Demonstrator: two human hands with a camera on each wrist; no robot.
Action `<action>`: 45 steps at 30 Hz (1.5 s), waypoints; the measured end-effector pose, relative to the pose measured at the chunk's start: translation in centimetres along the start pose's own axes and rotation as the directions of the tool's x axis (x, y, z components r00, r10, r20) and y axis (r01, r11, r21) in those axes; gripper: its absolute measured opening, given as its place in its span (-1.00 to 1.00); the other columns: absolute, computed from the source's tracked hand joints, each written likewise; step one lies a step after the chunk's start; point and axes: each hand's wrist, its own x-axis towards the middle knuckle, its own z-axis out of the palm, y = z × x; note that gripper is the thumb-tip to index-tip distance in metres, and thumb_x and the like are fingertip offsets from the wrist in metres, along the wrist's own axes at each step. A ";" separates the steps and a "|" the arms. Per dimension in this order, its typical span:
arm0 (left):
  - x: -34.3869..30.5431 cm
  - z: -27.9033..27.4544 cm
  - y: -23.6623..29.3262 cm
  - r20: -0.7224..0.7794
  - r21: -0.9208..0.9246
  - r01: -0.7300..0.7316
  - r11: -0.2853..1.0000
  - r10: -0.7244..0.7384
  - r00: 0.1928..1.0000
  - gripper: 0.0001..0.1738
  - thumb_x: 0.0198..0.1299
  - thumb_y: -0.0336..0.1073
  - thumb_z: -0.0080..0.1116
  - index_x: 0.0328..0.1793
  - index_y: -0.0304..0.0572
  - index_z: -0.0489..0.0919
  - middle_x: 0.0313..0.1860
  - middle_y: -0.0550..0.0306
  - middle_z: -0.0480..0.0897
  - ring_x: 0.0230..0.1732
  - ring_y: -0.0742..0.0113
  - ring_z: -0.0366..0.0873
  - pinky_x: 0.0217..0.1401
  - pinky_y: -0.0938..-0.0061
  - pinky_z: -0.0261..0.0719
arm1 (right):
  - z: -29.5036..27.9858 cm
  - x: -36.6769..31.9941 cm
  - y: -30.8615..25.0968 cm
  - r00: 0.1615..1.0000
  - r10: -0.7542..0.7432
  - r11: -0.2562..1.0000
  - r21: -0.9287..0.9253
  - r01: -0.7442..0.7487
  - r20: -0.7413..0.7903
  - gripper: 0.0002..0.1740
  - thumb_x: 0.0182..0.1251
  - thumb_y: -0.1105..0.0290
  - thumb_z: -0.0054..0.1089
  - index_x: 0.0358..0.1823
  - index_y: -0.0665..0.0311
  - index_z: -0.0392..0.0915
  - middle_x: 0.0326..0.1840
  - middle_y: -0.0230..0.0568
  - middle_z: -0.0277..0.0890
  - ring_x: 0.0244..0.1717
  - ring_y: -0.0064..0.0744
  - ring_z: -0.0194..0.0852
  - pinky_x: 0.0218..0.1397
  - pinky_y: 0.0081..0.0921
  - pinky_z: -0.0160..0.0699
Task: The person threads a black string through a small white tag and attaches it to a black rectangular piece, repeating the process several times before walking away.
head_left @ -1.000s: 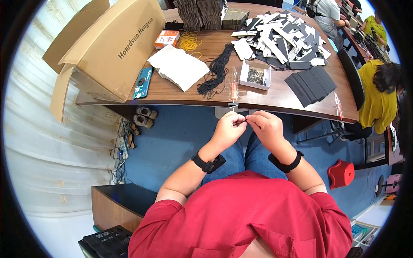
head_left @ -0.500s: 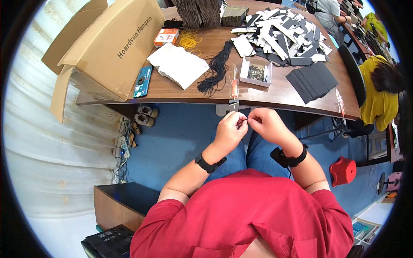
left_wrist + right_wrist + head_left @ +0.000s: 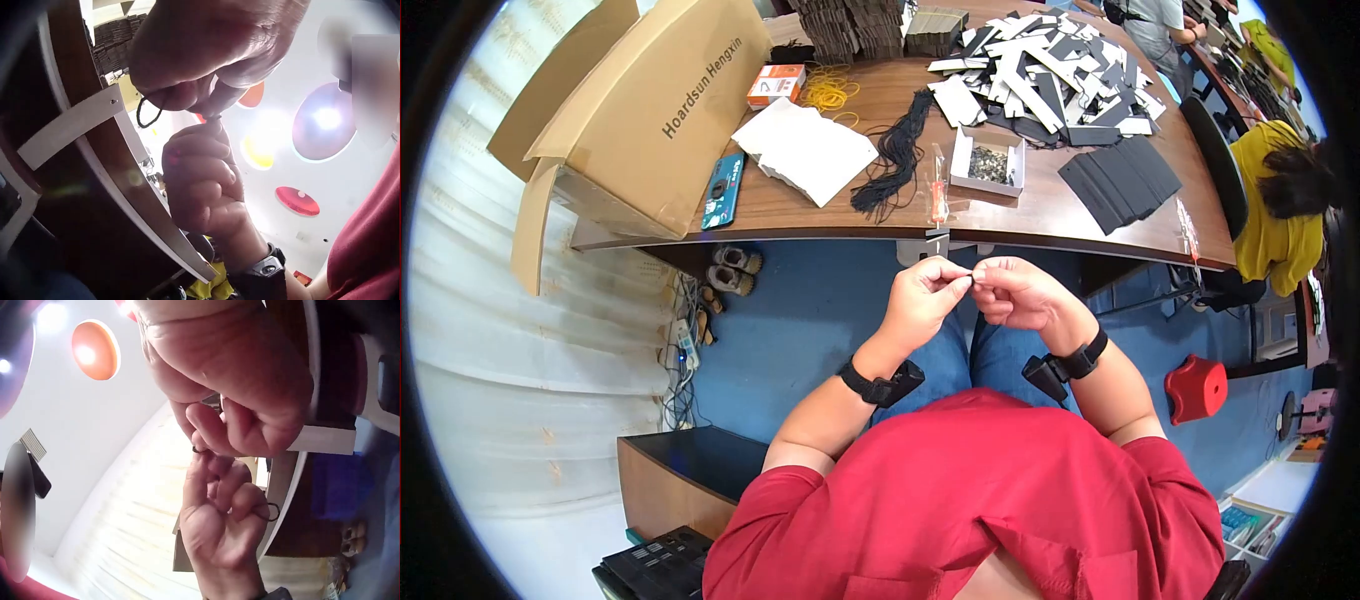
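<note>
Centrally in the head view, the left hand (image 3: 920,303) and the right hand (image 3: 1024,297) meet tip to tip just below the edge of the desk (image 3: 1042,207), each in a tight pinch. Between them shows a dark speck of black cord (image 3: 972,276), seemingly running across the frame from one pinch to the other. A bundle of black strings (image 3: 897,150) lies higher up, on the desk, well apart.

In the left wrist view, the left hand fills the top; the cord's loop (image 3: 139,114) sticks out on its left side, away from the right hand, whose fingertips reach a dark end from below.

In the right wrist view, the right hand is above, the left below, a dark bit of cord between their tips at mid-frame. The loop shows right of the left hand's curled fingers, so the left hand is nearer it; the right seems to pinch only the end.
</note>
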 end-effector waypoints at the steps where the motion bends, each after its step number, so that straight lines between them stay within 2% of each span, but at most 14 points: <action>1: -0.1 0.0 0.1 -0.020 -0.059 0.051 0.997 -0.053 0.998 -0.92 0.18 -0.47 0.21 -0.21 -0.29 0.58 -0.40 0.33 0.51 -0.45 0.65 0.38 -0.45 0.76 0.32 | -0.2 0.1 0.3 0.999 -0.037 0.999 -0.030 0.036 -0.016 -0.80 0.29 0.34 0.19 -0.48 0.20 0.46 -0.63 -0.45 0.29 -0.72 -0.71 0.04 -0.66 -0.71 -0.03; 4: -0.1 0.2 -0.2 -0.062 -0.148 0.118 0.982 -0.129 0.990 -0.90 0.18 -0.47 0.21 -0.19 -0.25 0.56 -0.43 0.37 0.50 -0.50 0.71 0.32 -0.50 0.80 0.25 | 0.3 0.3 0.9 0.951 -0.273 0.938 -0.260 0.231 -0.142 -0.83 0.28 0.35 0.21 -0.46 0.20 0.48 -0.61 -0.46 0.34 -0.67 -0.74 0.10 -0.63 -0.72 0.06; 6: 0.0 0.3 -0.5 -0.091 -0.137 0.122 0.983 -0.135 0.987 -0.89 0.18 -0.47 0.20 -0.18 -0.24 0.54 -0.43 0.38 0.50 -0.51 0.72 0.31 -0.51 0.81 0.24 | 1.1 0.4 1.3 0.824 -0.529 0.774 -0.514 0.371 -0.202 -0.87 0.26 0.37 0.22 -0.42 0.23 0.52 -0.57 -0.45 0.40 -0.62 -0.75 0.18 -0.60 -0.73 0.13; 11: 0.2 0.5 -1.4 -0.148 -0.015 0.049 0.999 -0.050 0.988 -0.91 0.19 -0.48 0.18 -0.18 -0.26 0.53 -0.42 0.36 0.51 -0.49 0.71 0.33 -0.50 0.81 0.26 | 2.6 -0.2 1.6 0.679 -0.725 0.399 -0.875 0.275 -0.117 -0.91 0.15 0.48 0.27 -0.35 0.33 0.56 -0.49 -0.41 0.50 -0.53 -0.74 0.32 -0.47 -0.68 0.38; 14: 0.3 0.4 -1.4 -0.121 0.024 0.041 0.999 -0.038 0.992 -0.93 0.21 -0.48 0.15 -0.19 -0.26 0.53 -0.44 0.37 0.49 -0.55 0.72 0.28 -0.55 0.81 0.23 | 3.2 -0.4 1.2 0.635 -0.771 0.237 -0.945 0.227 -0.042 -0.92 0.10 0.51 0.26 -0.39 0.33 0.54 -0.51 -0.33 0.47 -0.56 -0.65 0.35 -0.47 -0.65 0.39; 20: 1.0 -0.7 0.5 0.108 -0.460 0.466 0.756 -0.473 0.874 -0.95 0.25 -0.39 0.09 -0.24 -0.20 0.51 -0.51 0.33 0.45 -0.69 0.72 0.14 -0.67 0.78 0.11 | 4.2 -0.2 1.1 0.574 -0.819 0.148 -0.965 0.215 0.002 -0.88 0.03 0.57 0.26 -0.38 0.33 0.50 -0.47 -0.28 0.45 -0.54 -0.56 0.41 -0.47 -0.61 0.41; 29: 1.4 -0.9 0.6 0.189 -0.590 0.501 0.633 -0.495 0.848 -0.94 0.27 -0.38 0.09 -0.20 -0.20 0.52 -0.51 0.29 0.47 -0.67 0.71 0.18 -0.66 0.78 0.12 | 3.6 -0.4 0.5 0.478 -0.860 -0.023 -0.950 0.312 0.177 -0.85 0.04 0.62 0.25 -0.32 0.34 0.54 -0.35 -0.25 0.50 -0.51 -0.54 0.43 -0.45 -0.62 0.41; 32: 1.4 -0.4 1.2 0.074 -0.525 0.456 0.719 -0.495 0.866 -0.91 0.28 -0.39 0.09 -0.16 -0.24 0.53 -0.51 0.31 0.46 -0.66 0.70 0.17 -0.65 0.77 0.10 | 4.2 -1.0 0.3 0.520 -0.848 0.084 -0.943 0.323 0.102 -0.84 0.04 0.60 0.27 -0.30 0.33 0.57 -0.32 -0.23 0.52 -0.49 -0.51 0.44 -0.44 -0.61 0.42; 34: 1.1 -0.4 1.4 0.048 -0.452 0.418 0.788 -0.447 0.893 -0.88 0.28 -0.40 0.09 -0.12 -0.28 0.53 -0.50 0.33 0.46 -0.65 0.71 0.17 -0.65 0.76 0.09 | 4.0 -0.9 0.4 0.492 -0.861 0.029 -0.952 0.306 0.131 -0.83 0.04 0.58 0.29 -0.29 0.32 0.58 -0.30 -0.22 0.53 -0.46 -0.47 0.48 -0.42 -0.59 0.46; 36: 1.0 -0.3 1.2 0.026 -0.388 0.375 0.842 -0.397 0.918 -0.85 0.27 -0.43 0.10 -0.08 -0.34 0.53 -0.49 0.35 0.45 -0.64 0.70 0.18 -0.64 0.75 0.07 | 3.2 0.2 0.6 0.335 -0.882 -0.230 -0.923 0.308 0.332 -0.85 0.01 0.52 0.33 -0.36 0.29 0.57 -0.36 -0.18 0.55 -0.37 -0.23 0.56 -0.33 -0.44 0.54; 39: 0.9 0.6 1.8 -0.148 -0.166 0.312 0.935 -0.337 0.930 -0.90 0.22 -0.52 0.10 -0.17 -0.41 0.58 -0.43 0.25 0.49 -0.63 0.65 0.24 -0.67 0.75 0.07 | 3.4 0.0 0.7 0.308 -0.893 -0.268 -0.938 0.219 0.327 -0.89 0.01 0.50 0.29 -0.43 0.24 0.53 -0.40 -0.15 0.53 -0.35 -0.13 0.55 -0.31 -0.34 0.55; 41: 0.7 0.2 1.6 -0.147 -0.104 0.233 0.967 -0.247 0.958 -0.91 0.16 -0.52 0.14 -0.23 -0.37 0.62 -0.39 0.25 0.53 -0.59 0.66 0.26 -0.61 0.74 0.13 | 3.9 -0.5 0.6 0.315 -0.886 -0.277 -0.933 0.228 0.340 -0.90 0.00 0.47 0.29 -0.44 0.22 0.53 -0.41 -0.20 0.53 -0.40 -0.16 0.55 -0.36 -0.37 0.55; 44: 0.9 0.4 0.8 -0.115 0.391 -0.107 0.914 0.164 0.980 -0.93 0.10 -0.57 0.17 -0.29 -0.39 0.63 -0.47 0.28 0.46 -0.53 0.63 0.30 -0.53 0.71 0.21 | 3.6 -0.9 0.7 0.301 -0.877 -0.332 -0.925 0.186 0.375 -0.88 -0.02 0.47 0.28 -0.44 0.22 0.52 -0.43 -0.24 0.50 -0.44 -0.17 0.53 -0.41 -0.37 0.52; 45: 0.9 0.9 1.2 -0.098 0.453 -0.119 0.883 0.182 0.978 -0.93 0.10 -0.58 0.16 -0.29 -0.39 0.63 -0.47 0.28 0.45 -0.52 0.63 0.29 -0.51 0.71 0.21 | 3.6 -1.0 0.8 0.291 -0.878 -0.337 -0.922 0.189 0.380 -0.88 -0.03 0.47 0.28 -0.44 0.22 0.51 -0.44 -0.24 0.49 -0.45 -0.17 0.53 -0.42 -0.37 0.52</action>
